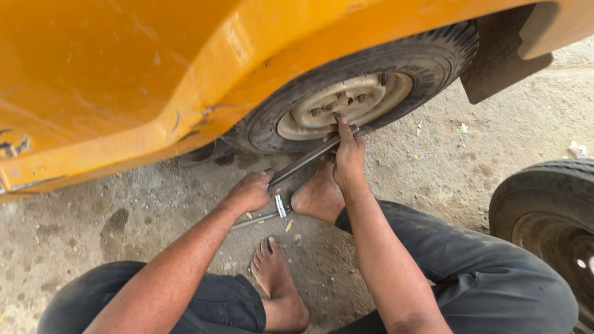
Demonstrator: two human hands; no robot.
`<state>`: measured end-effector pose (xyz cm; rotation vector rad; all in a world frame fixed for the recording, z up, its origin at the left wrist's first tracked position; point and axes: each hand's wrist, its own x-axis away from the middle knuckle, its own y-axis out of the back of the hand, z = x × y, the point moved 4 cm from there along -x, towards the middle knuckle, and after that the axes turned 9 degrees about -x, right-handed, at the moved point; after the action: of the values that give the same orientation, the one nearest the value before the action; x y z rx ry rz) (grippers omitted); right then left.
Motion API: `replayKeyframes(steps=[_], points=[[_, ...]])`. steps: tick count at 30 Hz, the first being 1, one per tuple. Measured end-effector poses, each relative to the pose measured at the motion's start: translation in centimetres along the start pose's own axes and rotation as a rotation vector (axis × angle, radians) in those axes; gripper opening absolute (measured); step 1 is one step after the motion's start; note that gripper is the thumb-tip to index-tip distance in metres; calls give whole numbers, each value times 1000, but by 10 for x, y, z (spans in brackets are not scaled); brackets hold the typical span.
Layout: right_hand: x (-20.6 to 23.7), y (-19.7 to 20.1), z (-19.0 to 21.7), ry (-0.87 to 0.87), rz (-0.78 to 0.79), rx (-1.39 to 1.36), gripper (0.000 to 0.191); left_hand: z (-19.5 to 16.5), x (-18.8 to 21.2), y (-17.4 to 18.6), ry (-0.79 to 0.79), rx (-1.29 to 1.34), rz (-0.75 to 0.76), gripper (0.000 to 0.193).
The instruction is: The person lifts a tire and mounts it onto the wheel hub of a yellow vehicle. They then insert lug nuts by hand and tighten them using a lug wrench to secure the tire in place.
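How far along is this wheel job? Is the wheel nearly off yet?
Not yet. The wheel sits on the yellow vehicle, tyre on the ground. In hand: a long wrench on the hub, right hand at its head, left hand on the handle. A loose tyre stands alongside.

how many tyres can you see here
2. One tyre is mounted on the yellow vehicle, where the right hand works; a loose tyre sits at the right edge. Others may be hidden.
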<state>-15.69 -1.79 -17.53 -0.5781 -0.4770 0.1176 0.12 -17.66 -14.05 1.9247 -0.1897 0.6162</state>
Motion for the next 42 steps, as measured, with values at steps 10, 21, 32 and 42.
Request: replayKeyframes(steps=[10, 21, 32, 42], points=[[-20, 4, -13, 21, 121, 138, 38, 11, -28, 1, 12, -77, 15, 74], [-14, 19, 4, 116, -39, 212, 44, -32, 123, 157, 156, -511, -95, 48], [37, -15, 56, 1451, 110, 965, 48, -141, 150, 206, -853, 970, -305, 80], [-44, 67, 60, 398, -178, 98, 41, -106, 109, 168, -513, 499, -210, 65]])
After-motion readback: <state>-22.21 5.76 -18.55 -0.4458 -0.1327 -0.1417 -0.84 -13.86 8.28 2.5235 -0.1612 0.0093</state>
